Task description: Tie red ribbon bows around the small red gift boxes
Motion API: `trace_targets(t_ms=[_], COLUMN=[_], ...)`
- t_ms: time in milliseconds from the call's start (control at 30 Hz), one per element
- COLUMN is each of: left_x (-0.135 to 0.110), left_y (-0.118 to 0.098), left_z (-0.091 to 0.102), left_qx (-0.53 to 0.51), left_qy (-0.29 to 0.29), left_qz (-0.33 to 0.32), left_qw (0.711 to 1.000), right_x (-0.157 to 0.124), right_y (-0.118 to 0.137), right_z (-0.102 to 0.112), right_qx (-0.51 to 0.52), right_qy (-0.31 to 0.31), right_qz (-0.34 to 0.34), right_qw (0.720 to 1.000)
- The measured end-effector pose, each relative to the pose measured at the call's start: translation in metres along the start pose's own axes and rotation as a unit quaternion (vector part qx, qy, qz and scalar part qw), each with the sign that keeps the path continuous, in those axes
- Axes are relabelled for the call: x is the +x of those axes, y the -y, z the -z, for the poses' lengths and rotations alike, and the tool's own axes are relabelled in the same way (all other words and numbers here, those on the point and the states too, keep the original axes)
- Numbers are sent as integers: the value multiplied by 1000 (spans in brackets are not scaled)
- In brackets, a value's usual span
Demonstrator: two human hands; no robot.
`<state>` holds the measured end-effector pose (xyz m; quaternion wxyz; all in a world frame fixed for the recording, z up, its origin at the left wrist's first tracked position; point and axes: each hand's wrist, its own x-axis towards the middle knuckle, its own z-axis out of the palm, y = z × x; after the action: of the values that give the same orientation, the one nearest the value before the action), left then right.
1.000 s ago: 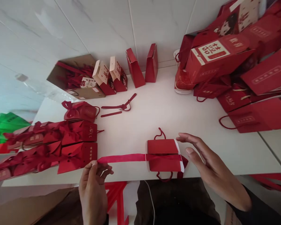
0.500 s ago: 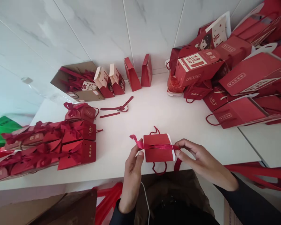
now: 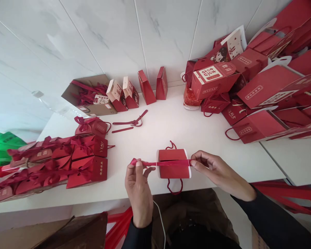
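A small red gift box [image 3: 173,171] sits on the white table in front of me, with cord handles sticking out at its far and near sides. A dark pink ribbon [image 3: 175,162] runs straight across its top, through the white-edged ends. My left hand [image 3: 140,183] pinches the ribbon to the left of the box, away from the box itself. On the other side, my right hand [image 3: 212,169] pinches the ribbon close to the box's right end. The ribbon looks taut between the two hands.
Ribbon-tied red boxes [image 3: 86,173] stand in rows at left. Behind them is a cardboard box [image 3: 93,110] of ribbons, with upright boxes [image 3: 147,88] along the wall. Loose ribbon pieces [image 3: 123,130] lie mid-table. A heap of red boxes [image 3: 215,81] fills the right.
My left hand has moved left from the box's edge, drawing the ribbon out that way. The ribbon tail hanging below my right hand no longer shows. My right hand stays near the right end.
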<state>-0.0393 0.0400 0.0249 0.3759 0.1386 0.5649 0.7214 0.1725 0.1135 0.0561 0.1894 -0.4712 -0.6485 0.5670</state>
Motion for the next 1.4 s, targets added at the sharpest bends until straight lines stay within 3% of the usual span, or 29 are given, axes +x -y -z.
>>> trace_targets(t_ms=[67, 333, 433, 567, 700, 833, 933, 1033, 1133, 1233, 1400], left_x=[2, -7, -10, -10, -11, -10, -8, -8, -8, -8, -6], left_y=[-2, 4, 3, 2, -1, -3, -2, 1, 3, 3, -3], left_z=[1, 1, -3, -5, -4, -5, -10, -14, -14, -10, -6], left_qx=[-14, 0, 29, 74, 150, 248, 310, 343, 330, 296, 228], left_qy=[-2, 116, 137, 134, 170, 225, 241, 241, 220, 186, 131], left_qz=[7, 68, 56, 36, 7, -54, -108, -121, -93, -51, 13], left_qw=[1000, 991, 989, 988, 974, 941, 913, 900, 913, 936, 965], right_x=[2, -1, -2, 0, 4, 8, 8, 5, 0, -4, -1], right_y=[0, 8, 7, 3, 0, 0, 2, 3, 4, 6, 2], right_z=[0, -9, -18, -28, -31, -33, -35, -35, -32, -26, -17], right_qx=[1, -23, -95, -258, -330, -353, -346, -317, -246, -142, -101], right_qy=[-1, -44, -92, -130, -131, -138, -132, -119, -124, -142, -191], right_qz=[-1, -7, 39, 159, 167, 163, 165, 175, 158, 88, 47], right_qw=[1000, 999, 990, 944, 920, 911, 914, 925, 948, 976, 975])
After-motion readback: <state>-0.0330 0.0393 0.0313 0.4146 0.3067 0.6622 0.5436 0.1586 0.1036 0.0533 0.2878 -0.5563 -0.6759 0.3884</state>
